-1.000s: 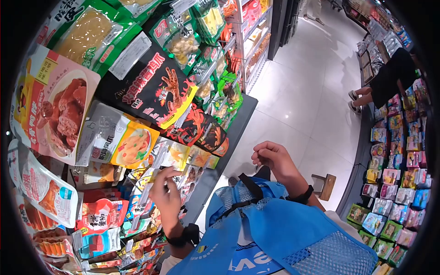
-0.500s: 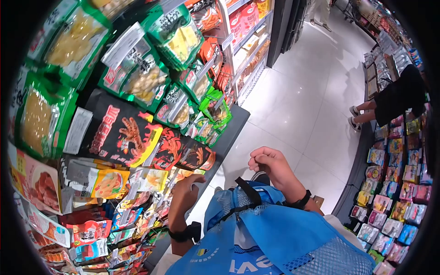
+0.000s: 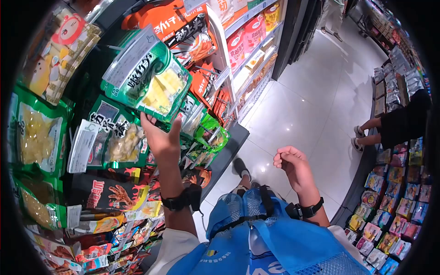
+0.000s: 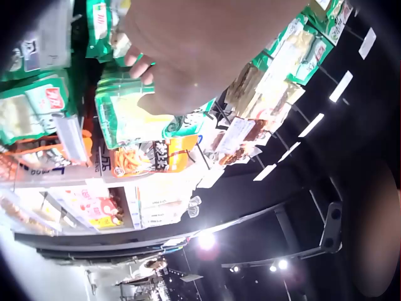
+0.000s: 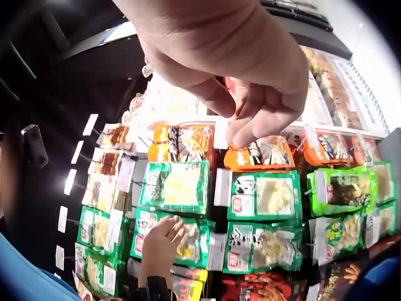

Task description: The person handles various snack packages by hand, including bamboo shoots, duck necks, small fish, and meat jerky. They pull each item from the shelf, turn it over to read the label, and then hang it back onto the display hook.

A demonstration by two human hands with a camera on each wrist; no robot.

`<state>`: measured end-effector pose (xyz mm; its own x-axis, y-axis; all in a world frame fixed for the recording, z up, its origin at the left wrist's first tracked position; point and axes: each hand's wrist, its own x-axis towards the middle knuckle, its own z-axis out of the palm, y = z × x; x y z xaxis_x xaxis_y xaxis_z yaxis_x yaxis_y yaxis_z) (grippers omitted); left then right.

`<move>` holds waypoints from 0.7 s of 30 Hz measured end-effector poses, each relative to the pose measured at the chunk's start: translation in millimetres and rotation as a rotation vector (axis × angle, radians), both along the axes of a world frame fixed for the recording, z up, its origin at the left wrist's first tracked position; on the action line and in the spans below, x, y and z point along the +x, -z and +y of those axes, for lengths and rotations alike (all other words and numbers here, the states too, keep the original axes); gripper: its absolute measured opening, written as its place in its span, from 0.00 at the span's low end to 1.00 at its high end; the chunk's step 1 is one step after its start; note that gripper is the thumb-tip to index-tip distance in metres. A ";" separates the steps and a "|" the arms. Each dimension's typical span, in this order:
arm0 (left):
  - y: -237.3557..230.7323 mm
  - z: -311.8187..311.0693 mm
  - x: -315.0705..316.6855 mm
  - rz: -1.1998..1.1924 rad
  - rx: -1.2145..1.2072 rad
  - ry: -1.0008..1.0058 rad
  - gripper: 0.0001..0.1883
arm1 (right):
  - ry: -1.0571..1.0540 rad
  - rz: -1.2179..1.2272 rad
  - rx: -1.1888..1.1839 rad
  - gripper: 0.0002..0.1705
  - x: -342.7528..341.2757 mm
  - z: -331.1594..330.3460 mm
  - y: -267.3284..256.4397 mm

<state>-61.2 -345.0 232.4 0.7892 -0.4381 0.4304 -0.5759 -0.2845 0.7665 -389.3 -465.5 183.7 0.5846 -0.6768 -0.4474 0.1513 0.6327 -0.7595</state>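
Note:
My left hand is raised at the hanging snack bags, its fingers at the lower edge of a green bag with pale yellow pieces; the thumb stands apart. Seen in the left wrist view, the hand is beside the green bags, fingertips partly hidden. In the right wrist view that green bag hangs just above the left hand. My right hand is over the aisle, loosely curled and holding nothing; its wrist view shows the hand in front of orange bags.
A price tag covers part of the green bag. Black chicken-feet bags hang lower. A dark shelf edge borders the tiled aisle. A person in black stands by the right-hand shelves.
My left hand has risen from the lower bags to the green bag. The right hand has shifted slightly right in the head view, which now shows more of the upper bags.

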 end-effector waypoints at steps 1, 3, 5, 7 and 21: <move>2.1 -8.4 1.9 0.044 -0.037 -0.062 0.40 | 0.016 -0.005 -0.021 0.08 10.0 -7.0 -6.2; 1.9 -24.1 -1.9 0.153 -0.119 -0.203 0.38 | -0.002 -0.027 -0.020 0.08 28.3 -15.4 -23.7; 2.1 -32.5 -2.7 0.210 -0.237 -0.246 0.32 | -0.050 -0.058 -0.032 0.08 45.0 -28.4 -35.7; 17.2 -35.6 0.2 0.110 -0.360 -0.279 0.30 | -0.039 -0.071 -0.110 0.08 57.6 -53.4 -34.1; -12.6 -36.0 -30.9 -0.121 -0.230 -0.401 0.36 | -0.385 -0.162 -0.617 0.15 179.5 -156.6 -67.5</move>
